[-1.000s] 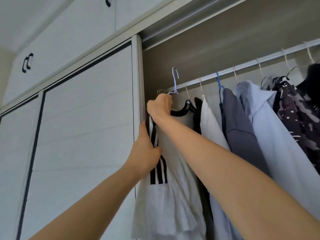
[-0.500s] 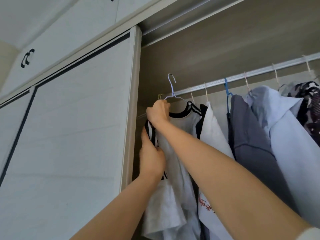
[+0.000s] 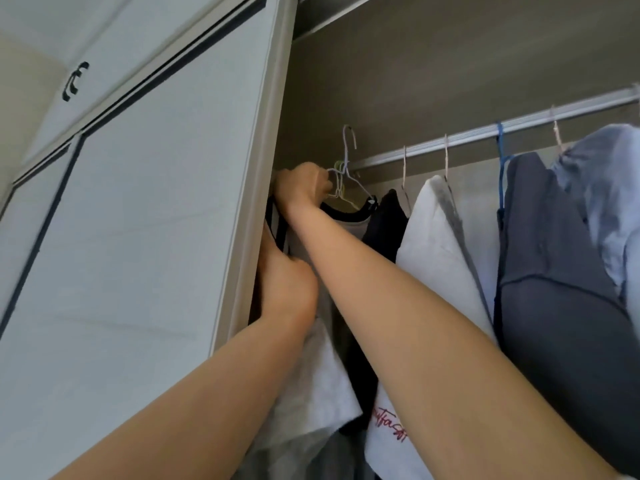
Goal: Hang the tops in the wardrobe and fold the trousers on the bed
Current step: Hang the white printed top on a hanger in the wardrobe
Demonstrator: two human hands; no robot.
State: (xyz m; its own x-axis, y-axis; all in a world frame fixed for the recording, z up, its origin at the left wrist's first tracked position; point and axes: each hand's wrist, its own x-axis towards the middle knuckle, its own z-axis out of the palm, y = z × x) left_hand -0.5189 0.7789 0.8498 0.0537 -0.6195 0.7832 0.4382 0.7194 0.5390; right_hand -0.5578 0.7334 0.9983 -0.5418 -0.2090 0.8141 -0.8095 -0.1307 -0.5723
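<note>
Hanging a top now: right hand (image 3: 303, 184) fisted round the wire hanger (image 3: 347, 183), hook seemingly above the rail's (image 3: 485, 134) left end, unseated. Left hand (image 3: 287, 287) clutches the white top's (image 3: 322, 382) striped shoulder beside the door (image 3: 138, 237). Next, lower that hook over the rail.

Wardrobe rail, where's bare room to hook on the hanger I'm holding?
Bare rail runs from its left end to the first hook, right beside the hanger in your right hand. Further right, the black top, white top and grey top hang packed together.
</note>
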